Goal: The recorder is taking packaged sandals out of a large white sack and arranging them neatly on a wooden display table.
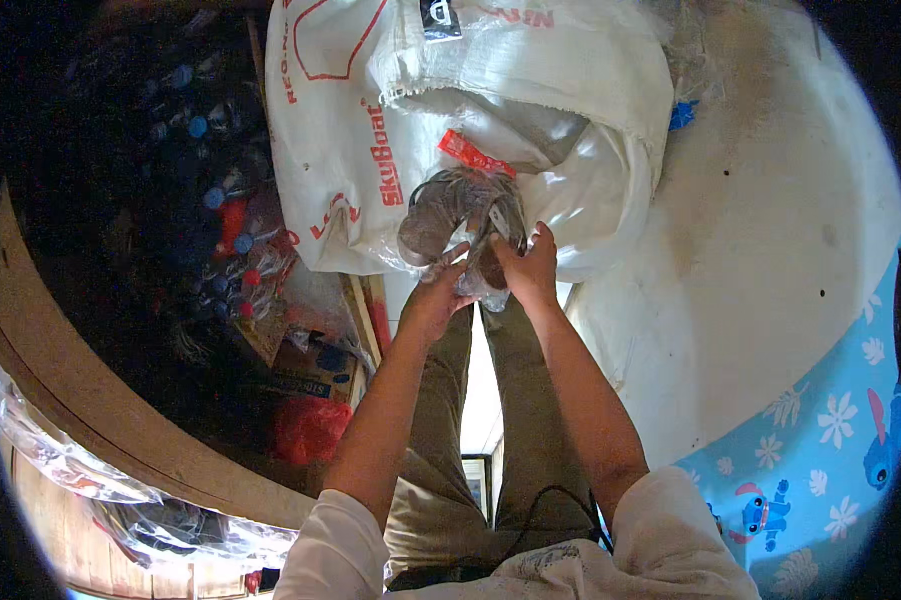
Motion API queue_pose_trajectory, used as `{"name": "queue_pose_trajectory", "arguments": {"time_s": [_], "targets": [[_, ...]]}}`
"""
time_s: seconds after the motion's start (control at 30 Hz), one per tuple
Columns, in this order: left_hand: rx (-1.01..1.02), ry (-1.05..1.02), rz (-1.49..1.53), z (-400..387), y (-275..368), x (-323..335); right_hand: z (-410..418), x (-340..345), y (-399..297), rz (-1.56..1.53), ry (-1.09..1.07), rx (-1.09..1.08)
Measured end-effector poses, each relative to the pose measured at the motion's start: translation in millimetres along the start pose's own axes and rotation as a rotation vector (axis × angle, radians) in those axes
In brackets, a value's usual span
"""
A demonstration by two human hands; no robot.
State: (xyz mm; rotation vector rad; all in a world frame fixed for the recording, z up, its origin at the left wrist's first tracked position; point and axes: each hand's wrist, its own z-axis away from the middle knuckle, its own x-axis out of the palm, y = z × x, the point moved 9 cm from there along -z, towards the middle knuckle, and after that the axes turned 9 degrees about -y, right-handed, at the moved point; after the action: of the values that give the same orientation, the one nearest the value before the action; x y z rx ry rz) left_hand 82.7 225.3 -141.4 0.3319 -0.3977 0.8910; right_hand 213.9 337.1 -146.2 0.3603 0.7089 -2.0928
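Observation:
A clear plastic packet (494, 301) holds grey-brown rounded items (428, 229) with dark straps or cords, possibly footwear; the wrinkled film hides their exact kind. My left hand (437, 298) grips its lower left edge, fingers partly behind the film. On the right side, my right hand (531, 266) pinches the packet, with the thumb near a pale tag (500, 222). Just beyond it lies a red strip (476, 153) that bears writing. Behind the packet is a large white woven sack (330, 142) with red printing, its mouth (510, 112) gaping towards me.
A pale, stained surface (750, 225) extends to the right, bordered by a blue cartoon-print cloth (780, 450). At left, a dark space holds several plastic-wrapped things, a cardboard box (308, 371) and a red plastic bag (311, 429). A curved-looking wooden edge (157, 457) runs beside it.

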Motion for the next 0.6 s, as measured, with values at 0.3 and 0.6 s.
{"name": "queue_pose_trajectory", "arguments": {"time_s": [0.3, 0.6], "targets": [[0.012, 0.098, 0.284, -7.6, -29.4, -26.8, 31.6, 68.5, 12.4, -0.317, -0.639, 0.370], [0.018, 0.192, 0.266, 31.1, 21.5, -56.2, -164.3, 22.1, -30.4, -0.222, -0.272, -0.255]]}}
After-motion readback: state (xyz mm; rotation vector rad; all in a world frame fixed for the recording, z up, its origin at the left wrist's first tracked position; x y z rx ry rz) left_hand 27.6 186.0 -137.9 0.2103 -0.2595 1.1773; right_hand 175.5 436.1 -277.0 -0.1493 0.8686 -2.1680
